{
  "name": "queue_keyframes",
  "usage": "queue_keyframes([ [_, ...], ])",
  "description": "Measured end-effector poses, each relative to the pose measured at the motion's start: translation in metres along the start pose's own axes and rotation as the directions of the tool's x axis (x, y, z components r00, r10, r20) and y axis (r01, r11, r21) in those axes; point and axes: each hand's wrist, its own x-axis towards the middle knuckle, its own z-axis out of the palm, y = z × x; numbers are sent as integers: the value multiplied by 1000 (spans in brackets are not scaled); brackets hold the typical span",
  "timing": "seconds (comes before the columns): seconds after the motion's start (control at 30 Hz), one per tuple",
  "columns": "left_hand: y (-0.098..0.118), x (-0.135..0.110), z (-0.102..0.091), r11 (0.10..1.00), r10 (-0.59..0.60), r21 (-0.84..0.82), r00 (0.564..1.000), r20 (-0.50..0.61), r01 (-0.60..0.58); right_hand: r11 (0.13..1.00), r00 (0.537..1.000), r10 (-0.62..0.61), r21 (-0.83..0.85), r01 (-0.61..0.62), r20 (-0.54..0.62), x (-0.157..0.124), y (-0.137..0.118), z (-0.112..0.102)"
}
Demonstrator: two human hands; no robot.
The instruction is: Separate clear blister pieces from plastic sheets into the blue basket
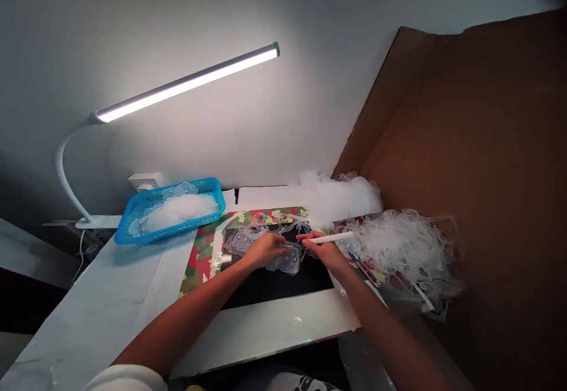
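Observation:
Over the black area of the board, my left hand has its fingers closed on a thin translucent sheet piece with small round marks. My right hand grips a slim white pen-like tool, its tip near my left fingertips. More translucent pieces lie just beyond my left hand, with loose clear strips curling behind them. Tweezers rest to the right of my right forearm. The tool's tip is too small to make out.
A blue plastic basket holding translucent pieces stands at the left. A white heap and a tangle of clear strips lie at the right, beside a tall cardboard panel. A lit lamp hangs above the table.

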Motion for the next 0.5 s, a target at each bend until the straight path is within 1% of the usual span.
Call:
queue_keyframes([
  [0.07,1,-4,2,999,4,41,999,-53,-2,999,997,36,14,-37,68,15,5,-2],
  [0.13,4,-8,3,997,7,72,995,-97,0,998,991,48,-40,-43,125,25,7,-1],
  [0.2,8,-13,4,996,10,92,991,-132,2,993,988,39,-114,-21,152,30,7,1],
  [0.27,13,-22,6,994,20,109,985,-169,-2,980,992,7,-197,18,128,33,7,2],
  [0.33,18,-34,10,996,62,84,969,-238,-43,958,998,-27,-284,44,62,35,8,0],
  [0.4,21,-49,14,994,81,-47,944,-320,-101,938,999,-47,-344,47,8,36,11,-2],
  [0.43,21,-56,15,980,56,-159,935,-351,-118,933,999,-51,-356,46,-4,37,12,-4],
  [0.47,21,-63,16,950,3,-290,930,-367,-118,932,999,-52,-359,48,-4,37,14,-6],
  [0.5,21,-70,17,900,-67,-424,929,-364,-101,930,998,-55,-364,51,-1,36,15,-8],
])
